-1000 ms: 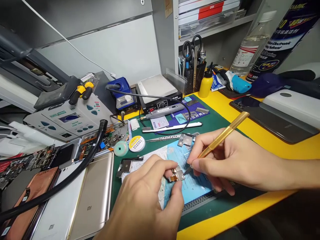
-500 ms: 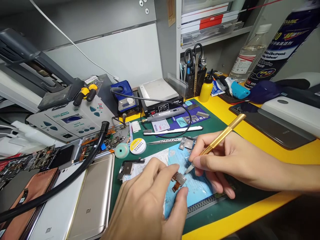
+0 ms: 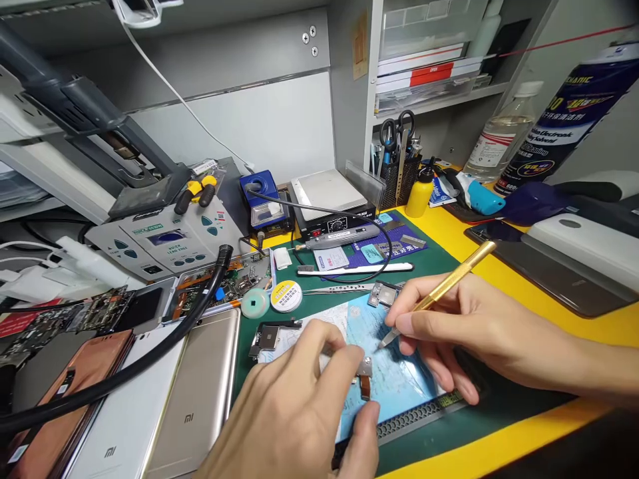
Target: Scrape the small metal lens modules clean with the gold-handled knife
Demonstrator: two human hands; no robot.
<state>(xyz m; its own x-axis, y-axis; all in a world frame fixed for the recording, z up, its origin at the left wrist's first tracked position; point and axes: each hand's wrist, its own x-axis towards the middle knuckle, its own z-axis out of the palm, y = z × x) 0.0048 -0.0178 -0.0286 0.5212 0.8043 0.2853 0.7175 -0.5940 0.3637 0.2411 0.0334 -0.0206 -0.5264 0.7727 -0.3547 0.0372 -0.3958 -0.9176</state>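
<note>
My left hand (image 3: 309, 392) reaches over a blue sheet (image 3: 359, 319) with its fingers curled. Its index fingertip rests against a small metal phone part with a brown flex cable (image 3: 366, 366); the thumb is bent below, a little apart, and the other fingers hide part of the piece. In a pen-like hold, my right hand (image 3: 439, 332) grips a gold-handled craft knife (image 3: 456, 274). The blade points down at the blue sheet, close to the part but apart from it. Similar metal modules lie beyond the right fingers (image 3: 383, 293) and left of my left hand (image 3: 269, 337).
Tweezers (image 3: 344, 289), a white brush (image 3: 359, 269) and a round tin (image 3: 286, 296) lie on the green mat (image 3: 429, 266). A black hose (image 3: 170, 349) crosses several phones (image 3: 200, 399) at left. A yellow bottle (image 3: 420, 193) and a pen holder (image 3: 399, 176) stand behind.
The view has shifted, so the bench sits lower and further right. The small part has turned, its flex cable now hanging straight down, and the knife tip stands further from it.
</note>
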